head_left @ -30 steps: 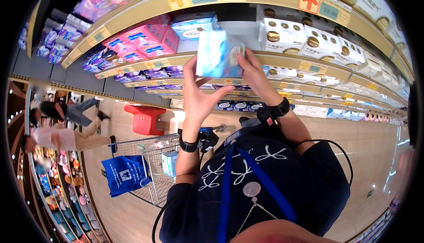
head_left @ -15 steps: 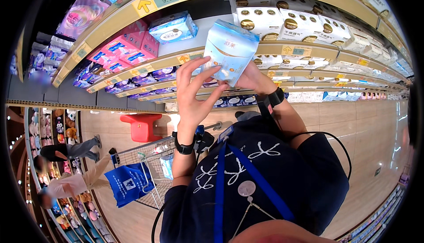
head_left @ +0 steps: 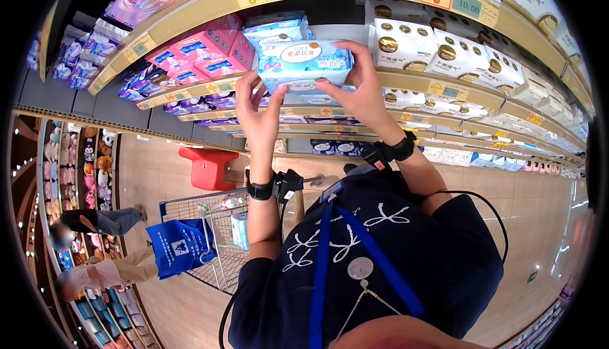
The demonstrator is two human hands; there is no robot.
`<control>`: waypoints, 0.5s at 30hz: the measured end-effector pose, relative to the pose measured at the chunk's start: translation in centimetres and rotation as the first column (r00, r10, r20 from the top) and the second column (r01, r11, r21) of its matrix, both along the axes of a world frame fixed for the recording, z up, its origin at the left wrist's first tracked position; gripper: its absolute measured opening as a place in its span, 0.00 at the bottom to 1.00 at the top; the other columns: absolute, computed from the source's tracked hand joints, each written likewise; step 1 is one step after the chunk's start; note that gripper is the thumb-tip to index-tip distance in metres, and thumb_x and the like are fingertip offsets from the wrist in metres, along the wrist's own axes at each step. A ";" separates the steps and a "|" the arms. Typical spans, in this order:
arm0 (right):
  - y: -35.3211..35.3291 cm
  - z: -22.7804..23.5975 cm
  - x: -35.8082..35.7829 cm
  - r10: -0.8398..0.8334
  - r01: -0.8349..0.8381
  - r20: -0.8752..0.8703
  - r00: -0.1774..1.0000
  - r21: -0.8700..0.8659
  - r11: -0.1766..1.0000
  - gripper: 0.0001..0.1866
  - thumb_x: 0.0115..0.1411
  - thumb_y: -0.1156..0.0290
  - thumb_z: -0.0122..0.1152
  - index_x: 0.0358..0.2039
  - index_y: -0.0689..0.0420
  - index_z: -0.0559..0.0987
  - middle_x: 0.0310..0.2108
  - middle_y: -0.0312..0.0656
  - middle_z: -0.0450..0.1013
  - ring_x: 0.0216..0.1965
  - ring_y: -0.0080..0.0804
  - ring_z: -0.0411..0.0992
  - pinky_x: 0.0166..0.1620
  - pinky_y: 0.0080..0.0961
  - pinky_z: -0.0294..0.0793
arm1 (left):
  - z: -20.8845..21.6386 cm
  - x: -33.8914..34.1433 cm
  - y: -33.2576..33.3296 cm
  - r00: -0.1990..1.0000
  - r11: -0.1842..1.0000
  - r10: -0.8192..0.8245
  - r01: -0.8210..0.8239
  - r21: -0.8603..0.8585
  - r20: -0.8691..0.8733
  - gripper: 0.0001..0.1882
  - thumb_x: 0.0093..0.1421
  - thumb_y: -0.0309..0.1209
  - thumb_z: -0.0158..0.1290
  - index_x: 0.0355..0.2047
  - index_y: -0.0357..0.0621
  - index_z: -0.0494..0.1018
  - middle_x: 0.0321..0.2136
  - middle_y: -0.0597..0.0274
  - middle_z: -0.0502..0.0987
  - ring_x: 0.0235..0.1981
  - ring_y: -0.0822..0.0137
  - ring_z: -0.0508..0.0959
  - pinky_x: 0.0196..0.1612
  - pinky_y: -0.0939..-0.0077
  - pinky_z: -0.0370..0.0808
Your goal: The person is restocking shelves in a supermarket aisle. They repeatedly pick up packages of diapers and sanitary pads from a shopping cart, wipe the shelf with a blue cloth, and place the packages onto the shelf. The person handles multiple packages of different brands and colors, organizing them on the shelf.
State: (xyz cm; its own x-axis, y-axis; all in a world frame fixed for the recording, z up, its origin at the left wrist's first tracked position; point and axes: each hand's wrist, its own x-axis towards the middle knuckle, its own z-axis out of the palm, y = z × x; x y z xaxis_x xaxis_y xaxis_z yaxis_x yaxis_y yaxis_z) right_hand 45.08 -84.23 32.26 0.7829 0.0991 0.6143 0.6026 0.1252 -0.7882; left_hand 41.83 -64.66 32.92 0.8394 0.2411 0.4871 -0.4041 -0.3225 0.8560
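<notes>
Between my two hands is a light-blue soft package of sanitary pads (head_left: 306, 64), its printed front turned up, just in front of the shelf edge. My left hand (head_left: 259, 105) grips its left end, thumb on the near side. The right hand (head_left: 363, 89) closes round the right end, with the thumb along the lower edge. Behind it on the shelf stands a similar blue package (head_left: 274, 27). Pink packs (head_left: 206, 51) are stacked to the left, and white packs with gold and black prints (head_left: 406, 45) stand to the right.
A shopping cart (head_left: 190, 206) stands at my left with a blue bag (head_left: 181, 247) hung on it and a light-blue pack (head_left: 240, 230) inside. Beyond it is a red stool (head_left: 208, 168). Two people (head_left: 104, 221) are near plush-toy shelves. The shelf rail (head_left: 406, 77) carries price tags.
The package has turned from its back panel to its printed front and moved slightly left and down. My left hand now holds its left end, and my right hand shows at its right end.
</notes>
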 end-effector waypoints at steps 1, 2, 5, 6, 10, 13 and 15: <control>0.1 0.2 0.5 -0.068 0.080 0.082 0.994 -0.150 0.985 0.37 0.52 0.76 0.71 0.60 0.56 0.60 0.54 0.49 0.67 0.57 0.37 0.67 0.58 0.30 0.68 | 0.2 0.7 0.2 0.997 0.999 0.044 -0.046 0.023 0.061 0.21 0.54 0.21 0.64 0.47 0.35 0.72 0.45 0.58 0.73 0.47 0.67 0.76 0.49 0.72 0.77; 0.2 0.3 1.1 -0.122 0.169 0.173 0.977 -0.289 0.942 0.37 0.52 0.76 0.71 0.60 0.57 0.61 0.56 0.49 0.66 0.58 0.38 0.67 0.59 0.30 0.68 | 0.3 1.5 0.5 0.996 0.997 0.067 -0.069 0.039 0.064 0.20 0.54 0.21 0.63 0.47 0.34 0.72 0.44 0.58 0.74 0.46 0.67 0.77 0.48 0.72 0.78; 2.8 -0.2 3.4 -0.078 0.079 0.041 0.996 -0.029 0.996 0.36 0.50 0.79 0.71 0.59 0.59 0.65 0.63 0.49 0.61 0.62 0.39 0.64 0.60 0.32 0.70 | 0.3 4.1 1.4 0.985 0.986 0.157 -0.161 0.045 0.074 0.19 0.53 0.20 0.63 0.45 0.33 0.74 0.40 0.57 0.77 0.41 0.67 0.78 0.41 0.75 0.80; 3.5 -0.3 4.0 -0.058 0.058 0.007 0.998 0.023 0.998 0.35 0.51 0.81 0.70 0.59 0.60 0.65 0.65 0.49 0.59 0.63 0.37 0.62 0.61 0.32 0.71 | 0.0 4.6 1.7 0.980 0.979 0.187 -0.192 0.066 0.067 0.19 0.53 0.20 0.64 0.46 0.33 0.74 0.40 0.57 0.77 0.41 0.67 0.78 0.40 0.75 0.79; 5.4 -1.5 6.0 -0.344 0.355 0.092 0.935 -0.194 0.914 0.38 0.46 0.74 0.75 0.57 0.59 0.67 0.54 0.51 0.65 0.54 0.49 0.67 0.55 0.36 0.70 | -1.5 6.9 3.4 0.958 0.948 0.272 -0.283 0.145 0.090 0.21 0.53 0.22 0.64 0.47 0.32 0.74 0.38 0.56 0.77 0.36 0.67 0.78 0.34 0.74 0.77; 5.9 -1.9 6.5 -0.366 0.378 0.098 0.925 -0.292 0.879 0.40 0.47 0.71 0.74 0.60 0.58 0.66 0.53 0.50 0.63 0.53 0.50 0.66 0.54 0.38 0.69 | -2.3 7.2 3.7 0.948 0.931 0.319 -0.311 0.192 -0.010 0.23 0.53 0.22 0.64 0.50 0.33 0.73 0.40 0.54 0.78 0.38 0.63 0.80 0.37 0.74 0.79; 6.4 -2.3 6.9 -0.354 0.353 0.058 0.933 -0.329 0.876 0.43 0.46 0.68 0.75 0.62 0.58 0.65 0.53 0.50 0.63 0.53 0.50 0.65 0.55 0.39 0.68 | -2.7 7.0 3.6 0.959 0.958 0.280 -0.275 0.081 -0.052 0.24 0.53 0.22 0.63 0.52 0.33 0.72 0.43 0.52 0.79 0.42 0.61 0.81 0.40 0.73 0.80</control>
